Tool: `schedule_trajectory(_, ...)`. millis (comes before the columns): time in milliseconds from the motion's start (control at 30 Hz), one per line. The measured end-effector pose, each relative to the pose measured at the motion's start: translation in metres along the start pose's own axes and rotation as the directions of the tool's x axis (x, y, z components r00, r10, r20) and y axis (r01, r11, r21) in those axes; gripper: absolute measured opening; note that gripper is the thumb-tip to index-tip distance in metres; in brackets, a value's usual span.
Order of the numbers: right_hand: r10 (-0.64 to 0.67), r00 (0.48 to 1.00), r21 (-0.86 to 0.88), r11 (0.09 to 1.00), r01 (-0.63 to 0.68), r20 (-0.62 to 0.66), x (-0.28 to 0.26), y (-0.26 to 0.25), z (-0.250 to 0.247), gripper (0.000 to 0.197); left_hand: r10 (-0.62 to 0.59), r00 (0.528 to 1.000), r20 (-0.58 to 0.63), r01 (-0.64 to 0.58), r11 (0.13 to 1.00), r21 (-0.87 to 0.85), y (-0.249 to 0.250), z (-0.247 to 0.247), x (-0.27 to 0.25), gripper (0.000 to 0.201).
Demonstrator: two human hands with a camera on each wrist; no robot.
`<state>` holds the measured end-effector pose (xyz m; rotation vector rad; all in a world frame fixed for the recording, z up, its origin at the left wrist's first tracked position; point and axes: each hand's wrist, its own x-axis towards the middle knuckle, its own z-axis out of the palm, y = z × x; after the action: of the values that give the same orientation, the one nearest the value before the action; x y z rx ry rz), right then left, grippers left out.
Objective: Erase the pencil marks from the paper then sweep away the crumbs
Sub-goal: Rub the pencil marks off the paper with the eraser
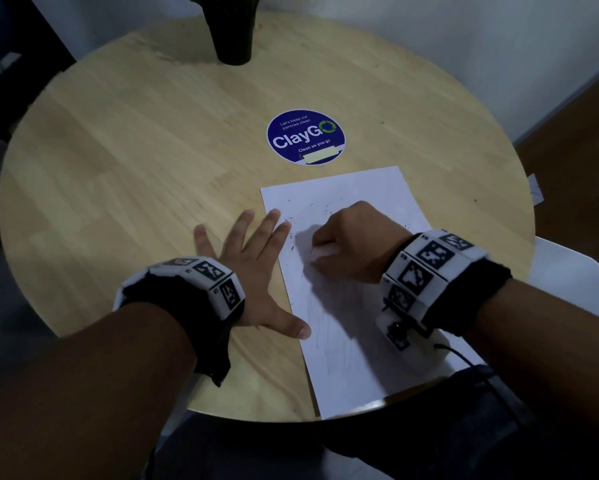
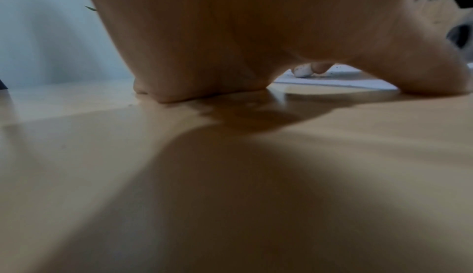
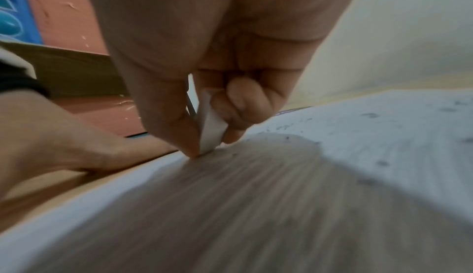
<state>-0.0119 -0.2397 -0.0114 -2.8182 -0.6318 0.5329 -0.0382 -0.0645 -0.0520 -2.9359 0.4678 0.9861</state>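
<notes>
Round wooden table by a white wall, black pot at far edge, blue sticker mid-table, paper with crumbs near front, left hand flat, fingers spread at paper's edge, right hand pinching eraser onto paper.

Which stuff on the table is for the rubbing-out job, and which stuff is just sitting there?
For the job:
- paper with faint pencil marks
- white eraser, pinched by the right hand
- dark crumbs on the sheet
- left hand, flat, fingertips holding the paper's edge

Just sitting there:
- round ClayGo sticker
- black plant pot
</notes>
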Motion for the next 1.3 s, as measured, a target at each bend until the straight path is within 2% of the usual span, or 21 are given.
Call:
schedule_trajectory(67, -0.028, 1.0, -0.005, 1.0, 0.028, 0.011, -0.003, -0.004, 0.004, 0.026, -0.003, 1.0, -0.005, 0.003, 1.0, 0.008, 0.0, 0.0, 0.001, 0.147)
schedule_trajectory(167, -0.133, 0.981, 0.03, 0.991, 0.13, 0.142, -0.018, -0.022, 0.018, 0.023, 0.0, 1.0, -0.001, 0.0, 1.0, 0.008, 0.0, 0.0, 0.001, 0.147)
schedule_trajectory(200, -0.108, 0.984, 0.024, 0.994, 0.106, 0.138, -0.015, -0.018, 0.015, 0.02, 0.0, 1.0, -0.003, 0.0, 1.0, 0.007, 0.0, 0.0, 0.001, 0.147)
schedule_trajectory(267, 0.001, 1.0, -0.01, 1.0, -0.001, 0.014, 0.0, 0.003, 0.001, 0.014, 0.0, 1.0, -0.013, 0.0, 1.0, 0.009, 0.0, 0.001, 0.002, 0.147)
schedule_trajectory(333, 0.047, 0.996, -0.009, 0.999, -0.048, -0.07, 0.007, 0.016, -0.005, 0.013, -0.002, 1.0, -0.015, 0.002, 1.0, 0.006, 0.0, 0.002, 0.002, 0.146)
schedule_trajectory(367, 0.028, 0.998, -0.006, 1.0, -0.028, -0.059, 0.005, 0.016, -0.003, 0.013, -0.002, 1.0, -0.01, 0.002, 1.0, 0.003, 0.0, 0.002, 0.002, 0.146)
schedule_trajectory(467, -0.113, 0.99, -0.011, 0.993, 0.114, 0.086, -0.013, -0.005, 0.012, 0.018, -0.001, 1.0, -0.005, 0.001, 1.0, -0.003, 0.0, 0.002, 0.001, 0.146)
schedule_trajectory(500, -0.104, 0.99, -0.004, 0.995, 0.105, 0.094, -0.014, -0.005, 0.01, 0.019, 0.0, 1.0, -0.005, 0.0, 1.0, -0.003, 0.0, 0.002, 0.001, 0.146)
schedule_trajectory(633, 0.054, 0.996, -0.003, 0.999, -0.054, -0.075, 0.0, 0.018, -0.006, 0.017, -0.001, 1.0, -0.008, 0.001, 1.0, -0.001, 0.0, 0.001, 0.001, 0.147)
schedule_trajectory(700, 0.004, 0.999, -0.005, 1.0, -0.004, -0.04, -0.005, 0.012, 0.0, 0.018, -0.005, 1.0, -0.008, 0.005, 1.0, 0.007, 0.0, 0.001, 0.001, 0.147)
schedule_trajectory(767, -0.101, 0.993, -0.005, 0.995, 0.101, 0.068, -0.017, -0.004, 0.011, 0.024, -0.004, 1.0, -0.01, 0.004, 1.0, 0.011, 0.0, 0.001, 0.001, 0.147)
schedule_trajectory(800, -0.112, 0.99, 0.007, 0.994, 0.111, 0.091, -0.019, -0.005, 0.011, 0.024, -0.003, 1.0, -0.012, 0.003, 1.0, 0.009, 0.0, 0.001, 0.0, 0.146)
schedule_trajectory(833, -0.082, 0.994, -0.004, 0.997, 0.083, 0.078, -0.017, -0.001, 0.007, 0.023, -0.001, 1.0, -0.013, 0.001, 1.0, 0.007, 0.0, 0.001, 0.0, 0.146)
schedule_trajectory(900, 0.008, 1.0, -0.017, 1.0, -0.008, -0.029, -0.007, 0.013, 0.0, 0.02, 0.0, 1.0, -0.009, 0.0, 1.0, 0.005, -0.001, 0.001, 0.001, 0.146)
schedule_trajectory(967, 0.043, 0.995, 0.006, 0.999, -0.043, -0.091, -0.006, 0.019, 0.0, 0.018, -0.002, 1.0, -0.004, 0.002, 1.0, 0.006, -0.001, 0.001, 0.001, 0.146)
schedule_trajectory(1100, -0.104, 0.994, 0.032, 0.994, 0.103, 0.035, -0.026, -0.003, 0.016, 0.017, -0.005, 1.0, -0.006, 0.005, 1.0, 0.005, 0.0, 0.001, 0.002, 0.147)
schedule_trajectory(1167, -0.035, 0.999, 0.018, 0.999, 0.035, 0.018, -0.022, 0.003, 0.008, 0.018, 0.004, 1.0, -0.012, -0.003, 1.0, 0.007, 0.0, 0.001, 0.002, 0.148)
schedule_trajectory(1233, 0.068, 0.995, 0.033, 0.997, -0.065, -0.076, -0.015, 0.015, 0.001, 0.017, 0.009, 1.0, -0.016, -0.009, 1.0, 0.005, -0.001, 0.002, 0.002, 0.148)
schedule_trajectory(1300, 0.063, 0.994, 0.034, 0.998, -0.06, -0.093, -0.015, 0.013, 0.004, 0.017, 0.007, 1.0, -0.015, -0.007, 1.0, 0.01, -0.001, 0.002, 0.001, 0.147)
